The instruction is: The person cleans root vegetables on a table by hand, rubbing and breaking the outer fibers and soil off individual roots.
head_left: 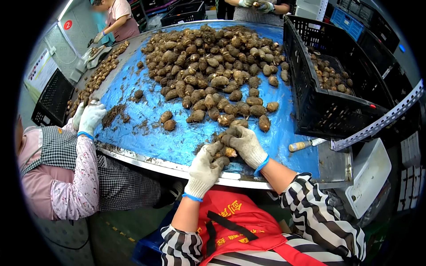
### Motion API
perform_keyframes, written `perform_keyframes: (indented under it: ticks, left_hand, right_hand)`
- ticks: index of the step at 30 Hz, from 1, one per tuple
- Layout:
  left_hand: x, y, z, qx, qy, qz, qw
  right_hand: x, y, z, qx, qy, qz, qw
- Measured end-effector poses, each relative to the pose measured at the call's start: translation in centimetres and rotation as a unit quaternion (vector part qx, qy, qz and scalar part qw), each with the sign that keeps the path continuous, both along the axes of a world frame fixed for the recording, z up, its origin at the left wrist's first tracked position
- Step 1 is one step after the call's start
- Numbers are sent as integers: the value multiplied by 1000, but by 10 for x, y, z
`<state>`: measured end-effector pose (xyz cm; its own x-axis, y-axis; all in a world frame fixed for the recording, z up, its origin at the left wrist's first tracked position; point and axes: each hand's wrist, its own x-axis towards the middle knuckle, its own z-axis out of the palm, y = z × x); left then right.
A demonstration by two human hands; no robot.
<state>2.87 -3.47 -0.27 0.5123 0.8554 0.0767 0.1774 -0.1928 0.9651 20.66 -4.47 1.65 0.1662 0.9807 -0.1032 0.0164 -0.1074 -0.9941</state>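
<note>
item, nearest: red apron (235, 221) with yellow lettering; black-and-white striped sleeves (321, 213) to either side.

item: left hand (204, 170) in a soiled pale knit glove, blue band at the wrist. thumb and fingers curled in, nearly closed, around a soil-covered tuber (229, 152) with a pale, orange-tinged end. the tuber lies between the two hands, above the near table edge.

item: right hand (246, 144), gloved and banded alike. fingers bent and drawn together at the tuber's far side; cannot tell whether they grip it or something else, the tips being lost in dirt.

item: metal table rim (239, 182), running below both hands.

item: knife (300, 146), wooden handle, lying on the table right of the right hand, blade to the right.

item: white plastic bin (368, 177), tilted, off the table's right corner.

item: blue sheet (177, 150), smeared with soil, covering most of the table.

item: co-worker at left in a checked apron (126, 181), gloved hands (92, 116) together near loose soil (116, 116).

item: large black crate (337, 108) at right, tubers inside.

item: pile of tubers (213, 62), broad, soil-coated, beyond the hands.

item, farthest: two more people (120, 17) at the far side, both in gloves.
</note>
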Motion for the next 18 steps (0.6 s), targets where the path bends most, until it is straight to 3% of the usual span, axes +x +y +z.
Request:
perform_keyframes:
  ticks: [1,4,5,8,12,16,18]
  left_hand:
    - [1,0,2,-24,-44,7,999]
    - [-6,8,2,-30,-103,14,994]
    - [-8,10,4,-35,-113,19,993]
    - [-9,10,16,-133,-175,20,975]
    - [-8,15,17,-165,-202,11,965]
    - [-8,13,20,-172,-221,40,959]
    - [-7,13,19,-180,-222,57,957]
  right_hand:
    - [-1,7,-12,66,146,-4,987]
    - [4,12,-17,53,211,-74,973]
    - [11,14,-24,71,113,-66,989]
    - [17,14,-31,85,40,-37,995]
    - [14,3,16,20,150,73,986]
    - [9,-2,23,21,-96,105,990]
    - [7,-5,23,15,-114,87,990]
